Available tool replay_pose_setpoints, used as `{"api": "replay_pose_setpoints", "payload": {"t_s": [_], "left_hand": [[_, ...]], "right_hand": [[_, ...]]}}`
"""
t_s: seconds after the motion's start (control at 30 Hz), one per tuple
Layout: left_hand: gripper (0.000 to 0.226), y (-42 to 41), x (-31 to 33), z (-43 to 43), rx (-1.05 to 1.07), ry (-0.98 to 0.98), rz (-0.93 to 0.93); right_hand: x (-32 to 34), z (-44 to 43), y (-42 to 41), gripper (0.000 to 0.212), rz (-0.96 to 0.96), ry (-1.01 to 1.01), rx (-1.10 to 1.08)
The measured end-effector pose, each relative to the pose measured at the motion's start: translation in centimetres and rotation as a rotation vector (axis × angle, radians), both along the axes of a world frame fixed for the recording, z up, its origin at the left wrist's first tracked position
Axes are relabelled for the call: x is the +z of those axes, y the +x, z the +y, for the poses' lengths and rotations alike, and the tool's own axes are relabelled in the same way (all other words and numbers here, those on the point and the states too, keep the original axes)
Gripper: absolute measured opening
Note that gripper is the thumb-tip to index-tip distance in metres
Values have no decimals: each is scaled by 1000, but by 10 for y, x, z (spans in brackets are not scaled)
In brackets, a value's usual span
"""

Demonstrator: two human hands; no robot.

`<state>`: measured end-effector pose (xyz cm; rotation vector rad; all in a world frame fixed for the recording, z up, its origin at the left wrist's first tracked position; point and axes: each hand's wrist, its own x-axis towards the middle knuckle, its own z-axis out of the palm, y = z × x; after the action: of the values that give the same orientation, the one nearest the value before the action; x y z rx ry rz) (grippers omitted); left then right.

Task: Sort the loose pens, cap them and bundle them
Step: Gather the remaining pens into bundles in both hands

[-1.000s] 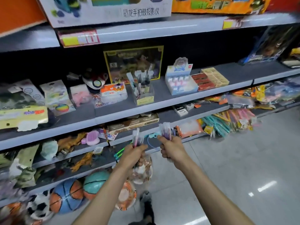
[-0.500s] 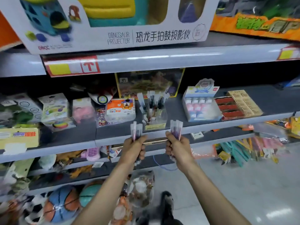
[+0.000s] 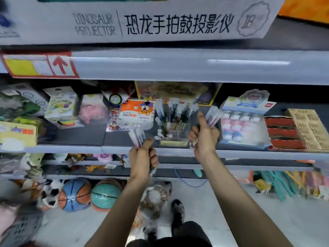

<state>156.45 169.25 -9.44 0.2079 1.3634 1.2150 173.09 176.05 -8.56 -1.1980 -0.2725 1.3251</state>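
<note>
**At the middle shelf [image 3: 71, 148], both fists full**

Since half a second ago both arms have risen to shelf height and the view has closed in. The left hand [image 3: 142, 157] curls round one pen bunch [image 3: 136, 137], thumb up. The right hand [image 3: 204, 138] grips a second pen bunch [image 3: 212, 114] just beside the clear pen stand [image 3: 175, 129]. Overhead, a white box [image 3: 160, 24] reads "DINOSAUR PROJECTOR", "恐龙手拍鼓投影仪" and "18". A price tag [image 3: 41, 65] shows a red arrow. Blur hides whether the pens are capped.

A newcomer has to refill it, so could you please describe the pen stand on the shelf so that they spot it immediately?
Find the white Dinosaur Projector box on top; look at the dark shelf directly beneath. Midway along stands a clear plastic pen stand, between an orange-and-white box and a blue display box; it alone bristles with standing pens.
</note>
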Motion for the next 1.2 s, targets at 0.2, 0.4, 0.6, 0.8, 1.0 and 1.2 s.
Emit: {"api": "replay_pose_setpoints", "payload": {"t_s": [0.2, 0.4, 0.6, 0.8, 1.0, 1.2], "left_hand": [[9, 21, 5, 7, 164, 35, -86], [16, 30, -4, 6, 258, 43, -145], [25, 29, -11, 7, 323, 51, -130], [21, 28, -10, 17, 365, 103, -139], [21, 30, -10, 16, 373, 111, -119], [29, 32, -7, 16, 352, 138, -97]], "right_hand": [[-8, 28, -11, 37, -40, 3, -151], [-17, 42, -29, 54, -91, 165, -191], [-30, 50, -53, 38, -313, 231, -188], [-46, 44, -63, 39, -505, 315, -92], [-55, 42, -64, 42, -658, 408, -42], [-56, 38, -57, 9, -683, 458, 80]]}}
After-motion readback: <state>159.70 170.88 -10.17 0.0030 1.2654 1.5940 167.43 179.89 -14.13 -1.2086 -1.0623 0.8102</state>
